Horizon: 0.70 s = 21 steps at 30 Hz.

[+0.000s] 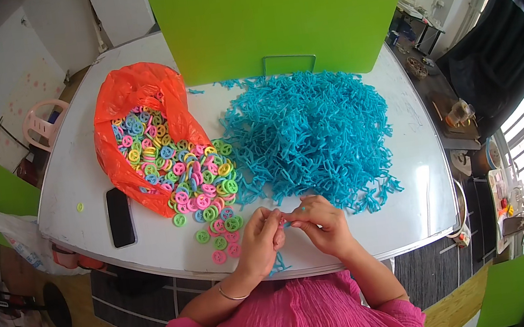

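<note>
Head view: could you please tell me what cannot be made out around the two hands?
- The small piece between left hand and right hand: too small, covered by fingers.
- Blue piece at table edge: partly behind left wrist.
- Bag contents: deeper rings hidden by orange plastic.

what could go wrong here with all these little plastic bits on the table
1. A few loose rings lie close to the table's front edge, just left of the left hand; a wrist sweep could knock them to the floor.
2. One blue piece already sits at that edge under the hands and may drop.
3. The black phone lies near the edge beside the orange bag; spilling rings could nudge or bury it.
</note>
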Tool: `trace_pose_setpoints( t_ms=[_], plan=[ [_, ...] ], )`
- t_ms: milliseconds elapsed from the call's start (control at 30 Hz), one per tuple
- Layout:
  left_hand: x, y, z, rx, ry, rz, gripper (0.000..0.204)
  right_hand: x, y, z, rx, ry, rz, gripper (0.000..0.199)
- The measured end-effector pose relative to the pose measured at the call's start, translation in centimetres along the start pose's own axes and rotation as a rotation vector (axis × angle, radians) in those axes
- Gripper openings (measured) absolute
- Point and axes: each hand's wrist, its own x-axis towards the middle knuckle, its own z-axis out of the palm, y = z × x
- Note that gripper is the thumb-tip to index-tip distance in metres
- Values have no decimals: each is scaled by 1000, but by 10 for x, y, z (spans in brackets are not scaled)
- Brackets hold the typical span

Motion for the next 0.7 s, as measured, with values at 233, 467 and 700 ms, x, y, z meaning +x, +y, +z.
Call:
trace_pose_setpoints(
  t_ms=[233, 467, 700],
  plan=[
    [-5, -8, 10, 168, 133, 257, 17, -4, 0, 3, 96, -18, 83, 16],
    [-5, -5, -1, -139, 55, -29, 16, -4, -2, 6, 76, -3, 48, 19],
    [-17, -10, 20, 246, 142, 285, 18, -14, 2, 13, 466, 40, 425, 16]
  ],
)
